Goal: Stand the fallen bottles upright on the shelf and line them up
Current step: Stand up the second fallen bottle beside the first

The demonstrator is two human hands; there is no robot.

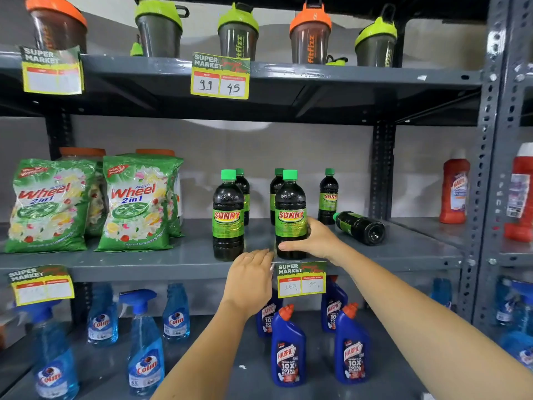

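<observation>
Head view, nearest shelf: blue toilet-cleaner bottles (288, 346) and pale blue spray bottles (145, 346) stand upright below the working level; not part of the job.
Left hand (250, 280): at the front lip of the middle shelf (144, 262), fingers together and lightly curled, holding nothing that I can see.
Right hand (313, 241): wrapped round the lower part of the front right bottle (290, 215), thumb across the front, fingers behind it.
Step in hand: this looks like setting that upright bottle into line beside the front left bottle (228, 215), both at the shelf's front edge.
Fallen bottle (360, 227): on its side to the right, base toward us, cap pointing at the back row.
Next move: I'd judge it calls for letting go, reaching right, and tipping that one up by its body.
Back row: three upright bottles (328, 196) near the wall.
Contents: dark liquid fills each green-capped bottle nearly to the neck; all caps on.
Further left: green detergent bags (138, 203), sealed.
</observation>
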